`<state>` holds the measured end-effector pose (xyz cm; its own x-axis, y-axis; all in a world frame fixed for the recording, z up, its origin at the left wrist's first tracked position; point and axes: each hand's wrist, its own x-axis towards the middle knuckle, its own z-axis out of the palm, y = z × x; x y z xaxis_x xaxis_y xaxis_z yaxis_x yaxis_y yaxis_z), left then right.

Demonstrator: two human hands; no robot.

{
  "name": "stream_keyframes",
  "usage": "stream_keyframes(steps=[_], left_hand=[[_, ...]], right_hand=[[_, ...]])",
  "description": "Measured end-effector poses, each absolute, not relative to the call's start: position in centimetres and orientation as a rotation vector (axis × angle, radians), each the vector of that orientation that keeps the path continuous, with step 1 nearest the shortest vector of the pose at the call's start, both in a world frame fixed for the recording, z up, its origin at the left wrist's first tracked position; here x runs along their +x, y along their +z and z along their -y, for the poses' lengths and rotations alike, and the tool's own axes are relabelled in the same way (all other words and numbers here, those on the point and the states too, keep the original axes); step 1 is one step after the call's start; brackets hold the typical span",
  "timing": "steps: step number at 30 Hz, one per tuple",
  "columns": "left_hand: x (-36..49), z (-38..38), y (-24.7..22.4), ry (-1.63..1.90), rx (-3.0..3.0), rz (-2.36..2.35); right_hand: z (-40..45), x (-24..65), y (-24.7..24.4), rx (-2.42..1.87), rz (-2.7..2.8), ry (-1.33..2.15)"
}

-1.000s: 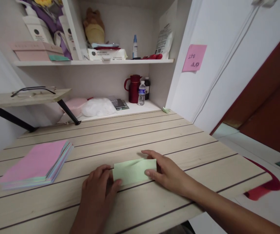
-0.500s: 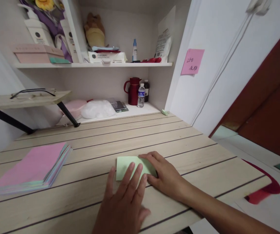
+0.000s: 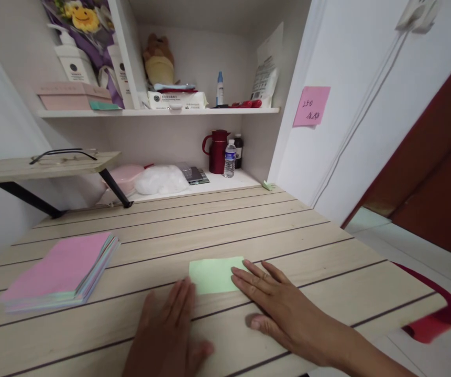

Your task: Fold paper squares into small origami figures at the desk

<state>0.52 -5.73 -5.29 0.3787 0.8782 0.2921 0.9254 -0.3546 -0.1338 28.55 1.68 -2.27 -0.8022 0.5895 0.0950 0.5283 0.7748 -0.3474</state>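
A light green paper lies on the striped wooden table in front of me. The fingers of my right hand rest flat on its right end, spread apart, with the thumb out on the table. At the paper's lower left corner are the fingertips of my left hand, slightly blurred, with the thumb held away and nothing held. To the left sits a thick stack of coloured paper with a pink sheet on top.
A small raised shelf with glasses stands at the back left. Behind the table, a cabinet holds a dark red jug, a water bottle and a white plastic bag. A pink note sticks to the wall.
My left hand has moved left and down off the middle of the paper. My right hand has gone from gripping the right end to lying flat on it. The camera view has shifted slightly.
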Motion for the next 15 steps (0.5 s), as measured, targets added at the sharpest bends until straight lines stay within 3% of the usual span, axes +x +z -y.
stream_keyframes(steps=[5, 10, 15], left_hand=[[0.6, 6.9, -3.2, -0.264, -2.063, 1.867], [4.7, 5.6, -1.7, -0.457, -2.028, 1.45], [5.2, 5.2, -5.3, -0.415, -2.195, 1.231]], right_hand=[[-1.7, 28.3, -2.0, -0.905, 2.736, 0.506], [-0.9, 28.0, -1.4, -0.946, 2.749, 0.489], [0.9, 28.4, -0.5, -0.917, 2.72, 0.538]])
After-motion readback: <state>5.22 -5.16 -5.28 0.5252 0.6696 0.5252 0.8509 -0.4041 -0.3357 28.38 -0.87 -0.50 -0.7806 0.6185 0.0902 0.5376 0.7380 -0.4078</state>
